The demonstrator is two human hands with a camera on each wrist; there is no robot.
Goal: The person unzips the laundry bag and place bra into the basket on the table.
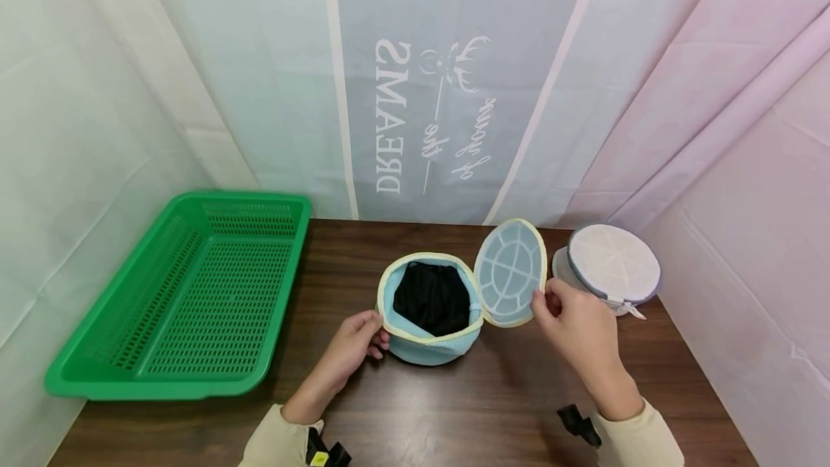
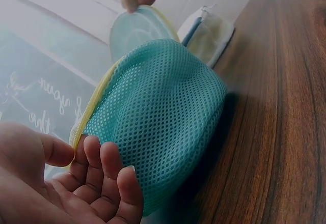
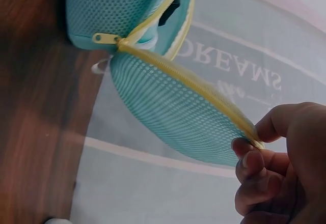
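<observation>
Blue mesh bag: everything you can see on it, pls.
The blue mesh bag is round, soft-looking, trimmed in yellow, with a yellow zipper pull. It stands upright on the brown table, open, something black, apparently cloth, inside. Its lid, patterned with a ring and spokes, is swung out to the right. The left hand pinches the bag's rim; the right hand pinches the lid's edge.

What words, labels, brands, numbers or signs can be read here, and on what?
"DREAMS": curtain, sideways and reversed.
"the": same curtain.
"of your": same curtain.
Yellow label on the black strap at the left wrist: marking too small to read.
</observation>
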